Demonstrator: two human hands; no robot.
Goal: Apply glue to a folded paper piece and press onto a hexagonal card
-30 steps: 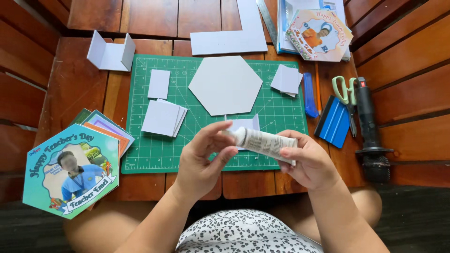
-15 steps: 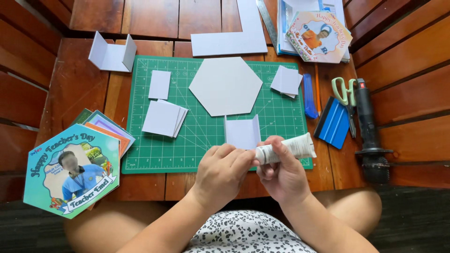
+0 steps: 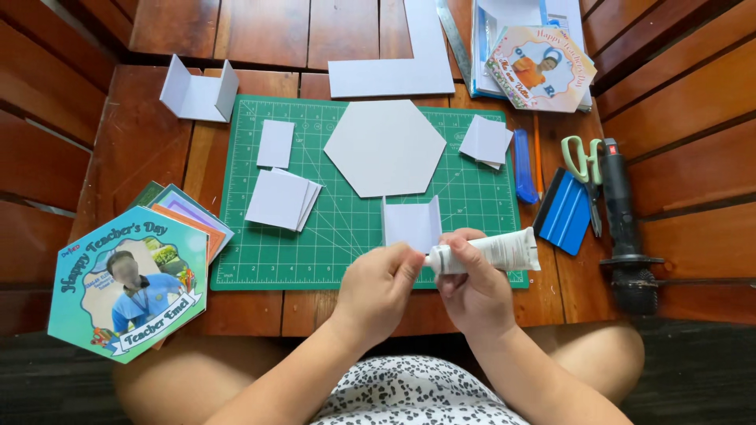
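Looks like the cap-twisting stage: right hand (image 3: 472, 287) grips the white glue tube (image 3: 492, 252) over the green cutting mat (image 3: 260, 244), left hand (image 3: 378, 287) pinching its cap end, folded card (image 3: 411, 223) just behind probably gets glue.

Both forearms come up from the lower edge of the view, bare, and converge near the middle. The left hand (image 3: 378, 287) is curled, knuckles up, its thumb and fingertips pinched together at the nozzle end of a tube (image 3: 492, 250). The right hand (image 3: 472, 291) sits just right of the left, nearly touching it, fingers wrapped over the tube's neck from above, thumb underneath. Both wrists bend slightly inward toward the tube.
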